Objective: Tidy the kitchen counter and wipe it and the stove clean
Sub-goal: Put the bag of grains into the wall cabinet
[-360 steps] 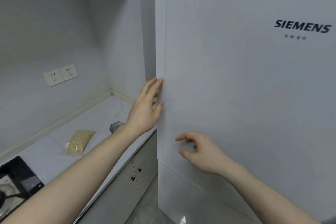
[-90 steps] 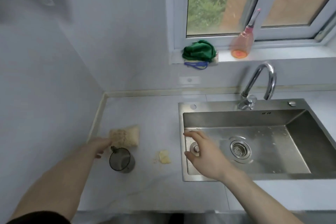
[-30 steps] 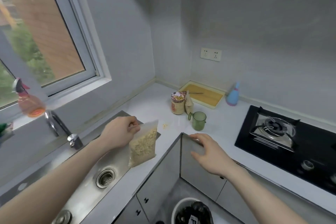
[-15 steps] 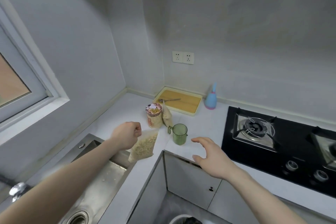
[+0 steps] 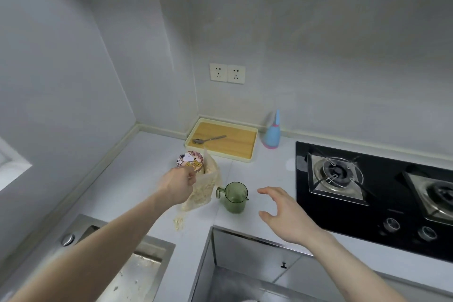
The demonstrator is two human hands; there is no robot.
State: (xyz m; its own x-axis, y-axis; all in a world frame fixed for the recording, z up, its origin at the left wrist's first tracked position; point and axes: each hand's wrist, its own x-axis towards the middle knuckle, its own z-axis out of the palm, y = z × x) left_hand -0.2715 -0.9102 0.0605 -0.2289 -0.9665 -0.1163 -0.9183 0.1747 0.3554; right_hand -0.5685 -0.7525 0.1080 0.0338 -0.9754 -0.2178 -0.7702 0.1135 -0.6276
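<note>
Head view | I carried the oat bag [image 5: 199, 193] from the sink side to the tabletop [image 5: 157, 154] corner; left hand [image 5: 177, 185] pinched its top beside the jar [image 5: 190, 163] | right hand [image 5: 282, 213] spread, empty, near green cup [image 5: 235, 197] | grouping under way, wiping pending.

I record the counter [image 5: 245, 162] at centre frame as smooth, pale, stone-like and faintly glossy. The stove [image 5: 377, 206] at right is glossy black glass with brushed-metal burner plates. The sink [image 5: 132, 270] at lower left is brushed steel, dull and spotted. The tray [image 5: 221, 140] near the corner shows a matt wood-grain base inside a cream plastic rim; the spoon [image 5: 208, 139] lying in it is shiny metal. The cup [image 5: 235, 197] is translucent green plastic, smooth. The bag [image 5: 203, 191], pinched by my left hand [image 5: 177, 187], is thin clear plastic film over coarse pale grain. The jar [image 5: 190, 162] carries a glossy printed lid. The bottle [image 5: 271, 133] by the back wall is matt blue plastic.
</note>
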